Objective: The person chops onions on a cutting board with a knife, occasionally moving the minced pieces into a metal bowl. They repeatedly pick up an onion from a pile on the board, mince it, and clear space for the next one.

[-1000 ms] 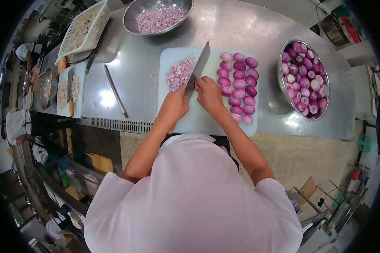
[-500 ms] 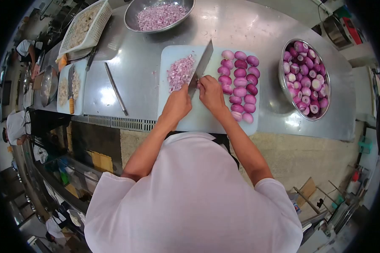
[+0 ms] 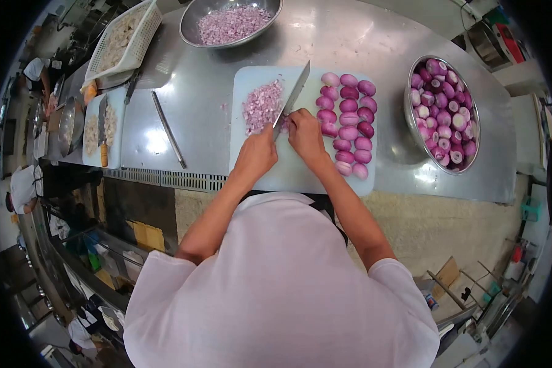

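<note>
One shallot piece (image 3: 284,124) sits on the white cutting board (image 3: 300,175), pinned under my right hand (image 3: 305,135) and mostly hidden by my fingers. Left hand (image 3: 256,154) is clamped on the cleaver (image 3: 293,93) handle, blade edge down right against that piece. Hands almost touching. Step, as I read it: mincing. Minced pile (image 3: 262,104) just left of the blade, three rows of peeled shallots (image 3: 348,122) just right of my hand, steel bowl (image 3: 406,116) of more further right. Next stroke calls for tucked fingertips and short, even cuts.

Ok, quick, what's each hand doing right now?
Left hand: closed on the knife.
Right hand: curled down beside the blade; whether it holds anything cannot be told.
</note>
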`<control>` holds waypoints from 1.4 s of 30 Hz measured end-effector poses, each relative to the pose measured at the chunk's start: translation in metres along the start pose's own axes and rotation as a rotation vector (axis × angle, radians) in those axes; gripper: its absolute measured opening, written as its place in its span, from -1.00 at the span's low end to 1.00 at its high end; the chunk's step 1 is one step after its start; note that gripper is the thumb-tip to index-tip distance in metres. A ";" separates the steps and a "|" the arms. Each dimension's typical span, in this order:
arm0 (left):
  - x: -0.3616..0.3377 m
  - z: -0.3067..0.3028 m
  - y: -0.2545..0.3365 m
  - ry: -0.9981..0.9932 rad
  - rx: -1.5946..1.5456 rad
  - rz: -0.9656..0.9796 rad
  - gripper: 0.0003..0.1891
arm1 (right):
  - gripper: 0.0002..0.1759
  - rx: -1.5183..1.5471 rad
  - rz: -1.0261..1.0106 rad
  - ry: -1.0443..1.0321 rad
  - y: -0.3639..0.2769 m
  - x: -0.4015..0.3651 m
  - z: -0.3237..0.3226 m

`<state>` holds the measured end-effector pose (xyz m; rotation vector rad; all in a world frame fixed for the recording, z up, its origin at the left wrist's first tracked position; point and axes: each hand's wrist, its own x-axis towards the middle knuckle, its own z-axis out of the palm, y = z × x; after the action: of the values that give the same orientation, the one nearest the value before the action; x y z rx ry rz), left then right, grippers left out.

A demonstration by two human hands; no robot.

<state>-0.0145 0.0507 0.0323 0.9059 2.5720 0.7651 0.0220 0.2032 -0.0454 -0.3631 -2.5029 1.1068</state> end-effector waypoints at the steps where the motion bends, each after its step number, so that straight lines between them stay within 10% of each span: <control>1: 0.001 -0.006 0.003 0.010 0.000 0.011 -0.83 | -0.91 0.001 -0.007 0.008 0.001 0.003 -0.001; 42: 0.006 -0.007 0.002 0.015 -0.033 -0.043 -0.74 | -0.91 -0.017 -0.051 -0.047 -0.003 -0.003 -0.006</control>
<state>-0.0215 0.0533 0.0388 0.8350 2.5746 0.8029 0.0268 0.2042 -0.0404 -0.2800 -2.5487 1.0873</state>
